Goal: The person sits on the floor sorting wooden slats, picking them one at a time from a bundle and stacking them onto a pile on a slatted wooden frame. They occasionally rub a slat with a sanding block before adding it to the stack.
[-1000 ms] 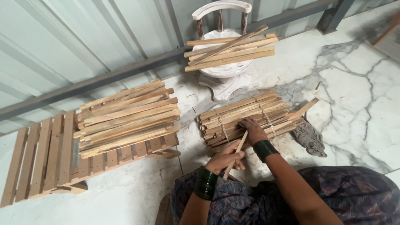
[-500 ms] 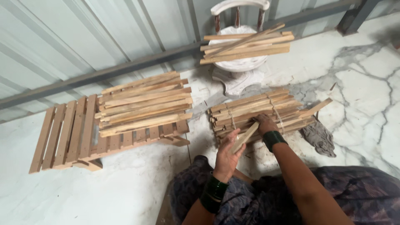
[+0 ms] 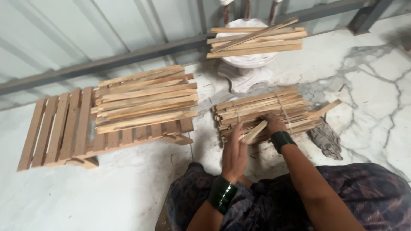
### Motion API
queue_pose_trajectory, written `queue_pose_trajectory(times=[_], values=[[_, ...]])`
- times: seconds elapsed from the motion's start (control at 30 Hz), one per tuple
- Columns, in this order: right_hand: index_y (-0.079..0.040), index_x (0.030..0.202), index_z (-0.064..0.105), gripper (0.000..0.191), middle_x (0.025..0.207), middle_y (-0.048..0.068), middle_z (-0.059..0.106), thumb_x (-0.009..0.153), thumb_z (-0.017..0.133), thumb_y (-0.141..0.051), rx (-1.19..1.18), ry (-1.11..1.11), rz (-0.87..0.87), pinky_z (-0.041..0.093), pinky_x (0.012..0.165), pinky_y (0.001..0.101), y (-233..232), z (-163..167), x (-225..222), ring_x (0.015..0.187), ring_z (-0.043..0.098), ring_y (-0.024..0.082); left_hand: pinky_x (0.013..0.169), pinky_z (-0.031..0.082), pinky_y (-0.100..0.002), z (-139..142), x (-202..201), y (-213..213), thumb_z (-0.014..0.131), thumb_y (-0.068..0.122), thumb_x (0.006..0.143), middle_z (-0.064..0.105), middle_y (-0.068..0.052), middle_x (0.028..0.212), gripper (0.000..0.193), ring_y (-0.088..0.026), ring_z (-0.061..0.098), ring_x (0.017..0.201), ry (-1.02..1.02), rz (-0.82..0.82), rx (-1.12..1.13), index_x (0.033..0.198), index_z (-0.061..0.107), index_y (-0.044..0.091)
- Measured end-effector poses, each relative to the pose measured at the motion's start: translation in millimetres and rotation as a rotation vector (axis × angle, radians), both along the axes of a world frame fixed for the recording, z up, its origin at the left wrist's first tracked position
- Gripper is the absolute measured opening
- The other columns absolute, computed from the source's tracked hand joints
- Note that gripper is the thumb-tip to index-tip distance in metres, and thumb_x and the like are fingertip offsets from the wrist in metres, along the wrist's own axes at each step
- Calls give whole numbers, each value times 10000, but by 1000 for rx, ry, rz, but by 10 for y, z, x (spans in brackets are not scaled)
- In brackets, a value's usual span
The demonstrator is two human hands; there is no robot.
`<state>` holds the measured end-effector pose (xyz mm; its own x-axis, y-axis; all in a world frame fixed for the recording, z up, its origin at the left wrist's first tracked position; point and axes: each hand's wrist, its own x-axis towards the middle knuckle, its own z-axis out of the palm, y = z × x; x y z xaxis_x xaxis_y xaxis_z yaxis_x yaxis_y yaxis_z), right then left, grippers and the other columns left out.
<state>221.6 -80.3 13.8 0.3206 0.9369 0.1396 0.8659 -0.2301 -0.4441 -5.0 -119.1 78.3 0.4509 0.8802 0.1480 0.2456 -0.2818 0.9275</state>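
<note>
Gripping a short pale wooden stick point(image 3: 255, 130) near the frame's centre, the left hand point(image 3: 234, 155) has its fingers curled around the lower end, while the right hand point(image 3: 274, 124) rests fingers-down on the tied bundle of light wooden slats point(image 3: 263, 111), closed over the stick's upper end. That stick slants from lower left to upper right, lying across the bundle's long left-to-right axis; the bundle sits just beyond both hands, the right one nearer. At centre left, 1 loose stack of slats point(image 3: 145, 99) lies on a slatted wooden rack point(image 3: 60, 128). Another slat pile point(image 3: 254, 42) tops a white pedestal point(image 3: 246, 68) at upper centre.
</note>
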Motion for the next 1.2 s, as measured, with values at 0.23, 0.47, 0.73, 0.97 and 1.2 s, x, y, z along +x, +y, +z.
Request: queue_pose_trajectory(times=[0.23,0.47,0.73,0.97,1.2], values=[[-220,1307,665,510,1399,57,613,804,730,-157,-214,-48,-62,409,1162,394,125,66,-92,1376,499,276,1103,466,-438,-149,9,157,378,158,1002,640,-163,1369,585,-286,605,1292,-310,-27,-3,1585,380,103],[-139,1370,612,494,1430,154,604,898,509,-35,-47,-80,-41,404,1187,427,147,-12,-419,1379,499,347,1142,383,-426,-401,-71,601,422,135,831,638,-186,1337,665,-269,570,1287,-661,115,-266,1489,461,45],[-84,1428,547,611,1487,174,557,849,489,104,330,64,252,326,1238,466,-204,-173,-655,1442,452,358,973,521,-381,-792,-222,735,445,127,946,700,-224,1178,327,-226,697,958,-669,209,-287,1142,674,0],[-147,1388,586,638,1476,126,562,795,570,87,126,122,50,365,1228,407,-61,-371,-192,1446,453,335,908,524,-328,-1066,-393,1018,411,166,1037,677,-178,1318,412,-169,681,851,-618,276,-40,750,654,-1],[-125,1441,553,767,1523,115,552,732,518,167,321,147,417,301,1253,460,-201,-360,-1031,1472,445,300,790,570,-324,-1202,-493,1122,468,99,1002,694,-180,1256,310,-134,619,680,-466,335,155,709,503,6]])
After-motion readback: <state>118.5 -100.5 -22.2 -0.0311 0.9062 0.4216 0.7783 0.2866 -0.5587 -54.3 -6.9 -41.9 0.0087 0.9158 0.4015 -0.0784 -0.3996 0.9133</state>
